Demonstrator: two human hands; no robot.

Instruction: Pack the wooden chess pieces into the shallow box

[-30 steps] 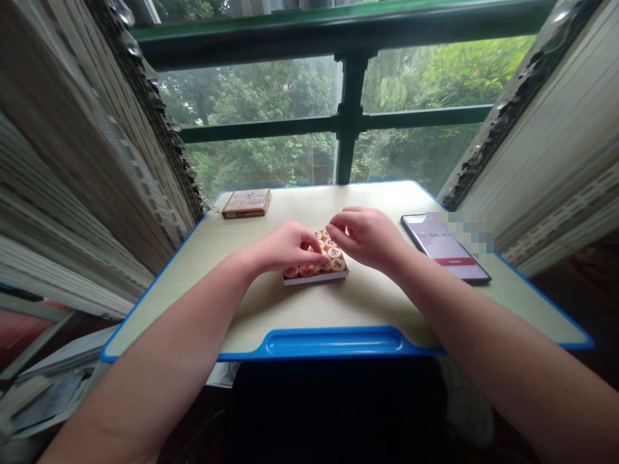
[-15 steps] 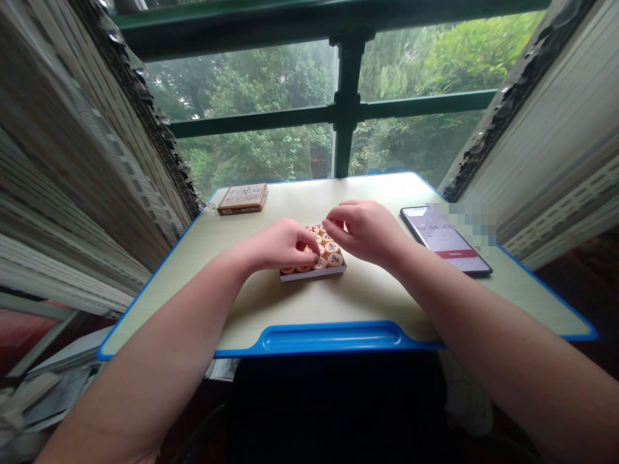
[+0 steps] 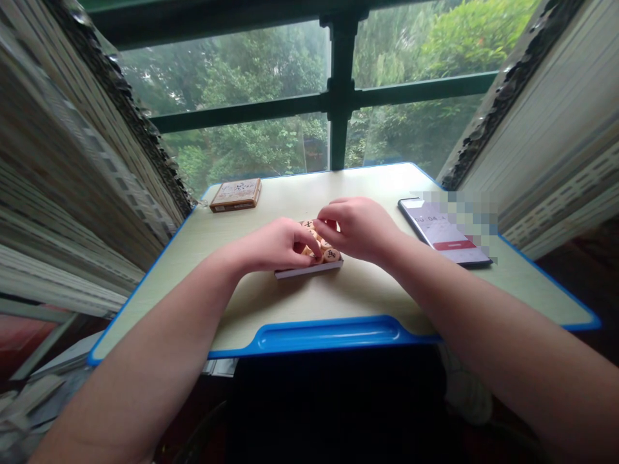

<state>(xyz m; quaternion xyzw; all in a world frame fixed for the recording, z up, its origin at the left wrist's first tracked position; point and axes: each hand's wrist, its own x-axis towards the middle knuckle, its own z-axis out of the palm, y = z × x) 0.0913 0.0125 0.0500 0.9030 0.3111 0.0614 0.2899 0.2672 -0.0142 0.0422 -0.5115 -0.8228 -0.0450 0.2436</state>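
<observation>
A shallow box tray [image 3: 308, 272] filled with round wooden Chinese chess pieces [image 3: 331, 256] sits in the middle of the table, black characters showing on several of them. My left hand [image 3: 283, 246] lies over the tray's left side. Its thumb and fingers close on a chess piece in the front row and hide the pieces beneath. Over the back right of the tray hovers my right hand [image 3: 355, 229], fingers curled and fingertips drawn together at the pieces. Whether a piece is between them is hidden.
A small brown lidded box [image 3: 236, 195] lies at the table's back left. On the right rests a phone [image 3: 442, 233] showing a timer. The table [image 3: 367, 293] has a blue edge with a moulded groove [image 3: 329, 334] in front; a window and curtains surround it.
The view has shifted slightly, so the table things appear a little farther left. My left fingers have moved slightly over the front row; my right hand stays at the tray's back.
</observation>
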